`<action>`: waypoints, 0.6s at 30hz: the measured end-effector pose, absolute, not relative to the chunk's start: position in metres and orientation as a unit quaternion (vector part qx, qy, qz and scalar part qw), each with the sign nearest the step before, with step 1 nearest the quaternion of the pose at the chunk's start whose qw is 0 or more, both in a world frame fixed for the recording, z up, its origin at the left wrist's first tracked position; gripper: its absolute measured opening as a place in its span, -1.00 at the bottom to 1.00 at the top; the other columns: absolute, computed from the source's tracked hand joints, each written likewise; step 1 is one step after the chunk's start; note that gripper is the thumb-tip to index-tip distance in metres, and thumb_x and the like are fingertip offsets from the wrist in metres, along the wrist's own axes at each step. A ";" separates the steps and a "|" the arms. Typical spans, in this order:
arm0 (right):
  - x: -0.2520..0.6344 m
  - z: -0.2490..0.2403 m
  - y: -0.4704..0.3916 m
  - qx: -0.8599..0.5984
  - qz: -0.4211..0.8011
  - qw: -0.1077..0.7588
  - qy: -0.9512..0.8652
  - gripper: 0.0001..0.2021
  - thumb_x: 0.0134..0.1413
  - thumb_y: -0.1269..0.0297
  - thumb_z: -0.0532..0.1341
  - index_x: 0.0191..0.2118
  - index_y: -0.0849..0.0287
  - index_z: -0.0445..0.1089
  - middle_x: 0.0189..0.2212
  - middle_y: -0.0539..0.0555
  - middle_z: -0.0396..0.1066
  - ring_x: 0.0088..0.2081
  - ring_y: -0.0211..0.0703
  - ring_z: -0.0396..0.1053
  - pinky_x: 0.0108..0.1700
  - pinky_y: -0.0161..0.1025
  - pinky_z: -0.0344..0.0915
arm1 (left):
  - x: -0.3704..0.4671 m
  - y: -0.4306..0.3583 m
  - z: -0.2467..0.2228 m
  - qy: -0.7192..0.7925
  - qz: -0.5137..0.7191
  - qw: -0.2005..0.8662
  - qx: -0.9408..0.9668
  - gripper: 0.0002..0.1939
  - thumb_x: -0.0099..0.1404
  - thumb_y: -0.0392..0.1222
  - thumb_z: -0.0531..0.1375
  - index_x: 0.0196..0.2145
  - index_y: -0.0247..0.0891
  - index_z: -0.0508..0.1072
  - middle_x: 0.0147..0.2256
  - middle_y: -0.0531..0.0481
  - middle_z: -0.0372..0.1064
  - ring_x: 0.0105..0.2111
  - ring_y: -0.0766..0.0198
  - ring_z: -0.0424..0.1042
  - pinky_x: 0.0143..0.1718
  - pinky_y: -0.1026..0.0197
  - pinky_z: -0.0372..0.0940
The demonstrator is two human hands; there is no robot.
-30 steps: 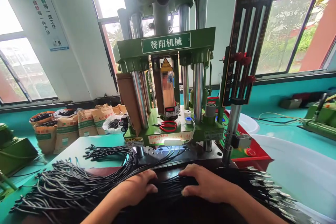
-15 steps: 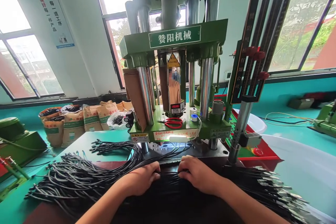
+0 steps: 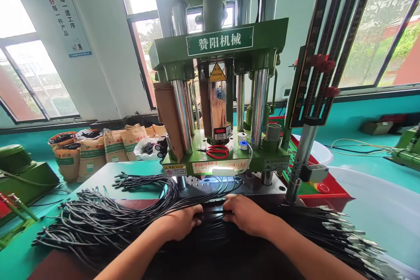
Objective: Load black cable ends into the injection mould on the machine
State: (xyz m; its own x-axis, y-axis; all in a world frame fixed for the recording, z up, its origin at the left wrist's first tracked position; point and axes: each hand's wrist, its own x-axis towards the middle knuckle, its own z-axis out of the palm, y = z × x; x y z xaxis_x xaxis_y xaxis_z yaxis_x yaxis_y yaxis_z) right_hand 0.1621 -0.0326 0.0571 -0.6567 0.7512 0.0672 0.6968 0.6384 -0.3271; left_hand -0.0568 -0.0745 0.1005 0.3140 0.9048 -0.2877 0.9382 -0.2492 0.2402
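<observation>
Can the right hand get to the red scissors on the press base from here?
Probably yes. The right hand rests on the cables; the scissors lie in the open just beyond, between the columns, with nothing blocking.

Glossy black plastic-sheathed cables point(image 3: 108, 218) are spread at nine o'clock; polished steel columns point(image 3: 259, 105) and green-painted metal press point(image 3: 216, 48) are seen at twelve, paper sacks point(image 3: 88, 153) at ten.

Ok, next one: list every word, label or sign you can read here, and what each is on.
"赞阳机械": white on the green nameplate of the press.
"控制每一道工序" and "做好每一件产品": wall poster, upper left.
"有限公司": running down the edge of the black slotted panel; the characters above it are unclear.
Yellow warning triangle: its text is too small.
Stickers on the press base and print on the sacks: too small or blurred.
</observation>
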 end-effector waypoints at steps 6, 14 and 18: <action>0.159 0.052 -0.035 -0.386 0.110 0.110 -0.909 -0.90 0.12 0.39 0.15 -0.39 0.21 0.38 -0.31 0.11 0.41 -0.26 -0.13 0.36 -0.26 -0.30 0.17 | -0.058 -0.075 0.099 0.580 -0.044 0.169 0.796 -0.71 0.19 -0.11 0.04 -0.16 -0.12 0.42 -0.29 -0.06 0.44 -0.31 0.07 0.40 -0.31 0.14 0.20; 0.162 0.058 -0.042 -0.387 0.076 0.114 -0.912 -0.83 0.23 0.41 0.01 -0.21 0.26 0.33 -0.23 0.19 0.41 -0.20 -0.06 0.34 -0.19 -0.24 0.16 | -0.062 -0.075 0.097 0.572 -0.021 0.148 0.806 -0.62 0.23 -0.04 0.02 -0.04 -0.11 0.38 -0.18 -0.07 0.42 -0.19 0.06 0.40 -0.16 0.09 0.24; 0.166 0.060 -0.036 -0.382 0.078 0.086 -0.917 -0.85 0.19 0.36 0.08 -0.20 0.23 0.36 -0.24 0.18 0.46 -0.21 -0.03 0.40 -0.27 -0.25 0.16 | -0.060 -0.075 0.094 0.563 -0.012 0.126 0.817 -0.61 0.23 -0.06 0.04 -0.01 -0.16 0.39 -0.01 -0.11 0.33 -0.02 0.03 0.31 0.03 0.06 0.17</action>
